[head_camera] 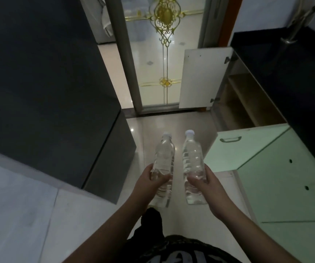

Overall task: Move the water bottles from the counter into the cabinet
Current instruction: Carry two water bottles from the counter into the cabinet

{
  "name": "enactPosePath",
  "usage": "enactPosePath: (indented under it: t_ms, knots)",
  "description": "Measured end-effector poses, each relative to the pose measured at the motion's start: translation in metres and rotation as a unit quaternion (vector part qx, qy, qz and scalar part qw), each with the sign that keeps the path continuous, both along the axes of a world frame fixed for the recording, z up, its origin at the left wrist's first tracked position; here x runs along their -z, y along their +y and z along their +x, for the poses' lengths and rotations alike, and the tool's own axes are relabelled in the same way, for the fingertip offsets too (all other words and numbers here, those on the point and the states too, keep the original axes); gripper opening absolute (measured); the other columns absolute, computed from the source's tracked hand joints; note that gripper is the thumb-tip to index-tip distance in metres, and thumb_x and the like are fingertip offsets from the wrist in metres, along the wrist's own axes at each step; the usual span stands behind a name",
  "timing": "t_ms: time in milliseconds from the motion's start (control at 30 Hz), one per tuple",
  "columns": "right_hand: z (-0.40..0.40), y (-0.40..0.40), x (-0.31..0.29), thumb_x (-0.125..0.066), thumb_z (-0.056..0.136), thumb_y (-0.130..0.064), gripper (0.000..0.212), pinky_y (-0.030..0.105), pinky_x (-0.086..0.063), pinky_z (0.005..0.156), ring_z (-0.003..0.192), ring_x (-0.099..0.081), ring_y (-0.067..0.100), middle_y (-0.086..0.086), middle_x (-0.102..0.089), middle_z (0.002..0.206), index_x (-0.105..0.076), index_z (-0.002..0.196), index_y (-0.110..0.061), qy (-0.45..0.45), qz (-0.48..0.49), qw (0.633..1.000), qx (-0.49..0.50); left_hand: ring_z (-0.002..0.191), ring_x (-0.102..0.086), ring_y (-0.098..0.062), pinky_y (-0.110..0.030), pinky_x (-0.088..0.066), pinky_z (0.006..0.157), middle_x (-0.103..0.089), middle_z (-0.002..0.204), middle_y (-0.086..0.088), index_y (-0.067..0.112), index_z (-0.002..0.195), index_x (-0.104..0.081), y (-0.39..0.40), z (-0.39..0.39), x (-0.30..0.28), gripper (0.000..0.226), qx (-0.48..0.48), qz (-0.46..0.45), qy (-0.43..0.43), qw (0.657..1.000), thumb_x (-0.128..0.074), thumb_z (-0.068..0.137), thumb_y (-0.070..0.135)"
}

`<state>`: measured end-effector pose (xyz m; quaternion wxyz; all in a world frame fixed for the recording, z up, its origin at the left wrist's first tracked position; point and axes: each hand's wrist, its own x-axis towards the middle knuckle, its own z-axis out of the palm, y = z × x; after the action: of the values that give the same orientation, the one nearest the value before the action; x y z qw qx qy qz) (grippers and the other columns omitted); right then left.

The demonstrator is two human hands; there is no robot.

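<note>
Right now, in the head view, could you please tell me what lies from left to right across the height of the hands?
Dark counter → left hand → left bottle → right bottle → right hand → green cabinet door.

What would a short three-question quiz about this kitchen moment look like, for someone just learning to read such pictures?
1. True or false: each hand holds one water bottle.
2. Which cabinet door stands open? A) the white door at the far end B) the green door nearest the person
3. Fill in: both bottle caps are ____ in colour.

Key
1. True: the left hand grips the left bottle, the right hand the right bottle.
2. A: the white door is swung out; the green door is shut.
3. White.
</note>
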<state>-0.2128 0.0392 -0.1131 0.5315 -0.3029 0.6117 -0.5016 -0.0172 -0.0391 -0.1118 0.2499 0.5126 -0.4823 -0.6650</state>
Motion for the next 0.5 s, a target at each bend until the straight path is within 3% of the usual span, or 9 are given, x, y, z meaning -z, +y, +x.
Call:
enactPosePath:
  t_ms: [133, 233, 367, 500]
  knots:
    - [-0.005, -0.069, -0.003, -0.071, 0.085, -0.015, 0.043, 0.027, -0.054, 0.075, 0.095, -0.071, 0.015, -0.003, -0.073, 0.108, -0.058, 0.124, -0.028, 0.033, 0.001, 0.999, 0.003, 0.101, -0.070, -0.014, -0.046, -0.054, 0.093, -0.071, 0.114, 0.004, 0.029, 0.128, -0.054, -0.078, -0.004, 0.004, 0.066, 0.031, -0.015, 0.003, 0.999, -0.083, 0.071, 0.041]
    - [-0.012, -0.120, -0.010, -0.072, 0.085, -0.019, 0.041, 0.028, -0.055, 0.072, 0.092, -0.072, 0.016, 0.000, -0.073, 0.107, -0.059, 0.124, -0.027, 0.038, 0.017, 0.999, 0.020, 0.102, -0.068, -0.010, -0.043, -0.054, 0.094, -0.069, 0.116, 0.007, 0.031, 0.129, -0.053, -0.133, -0.010, -0.002, 0.069, 0.046, -0.012, -0.001, 0.999, -0.083, 0.069, 0.044]
    - [-0.019, -0.178, -0.012, -0.074, 0.082, -0.026, 0.047, 0.033, -0.056, 0.077, 0.091, -0.072, 0.013, -0.005, -0.073, 0.107, -0.056, 0.125, -0.033, 0.059, 0.024, 0.996, 0.060, 0.101, -0.066, -0.005, -0.021, -0.052, 0.078, -0.067, 0.118, 0.012, 0.035, 0.131, -0.048, -0.200, -0.016, -0.011, 0.068, 0.107, -0.020, 0.000, 0.994, -0.079, 0.072, 0.047]
    - [-0.025, -0.221, -0.004, -0.074, 0.083, -0.027, 0.044, 0.032, -0.059, 0.064, 0.087, -0.073, 0.018, 0.000, -0.074, 0.104, -0.057, 0.124, -0.027, 0.020, 0.044, 0.992, 0.120, 0.090, -0.068, 0.003, -0.006, -0.048, 0.064, -0.072, 0.100, 0.023, 0.045, 0.114, -0.053, -0.252, -0.035, -0.013, 0.044, 0.152, -0.021, 0.010, 0.988, -0.078, 0.079, 0.035]
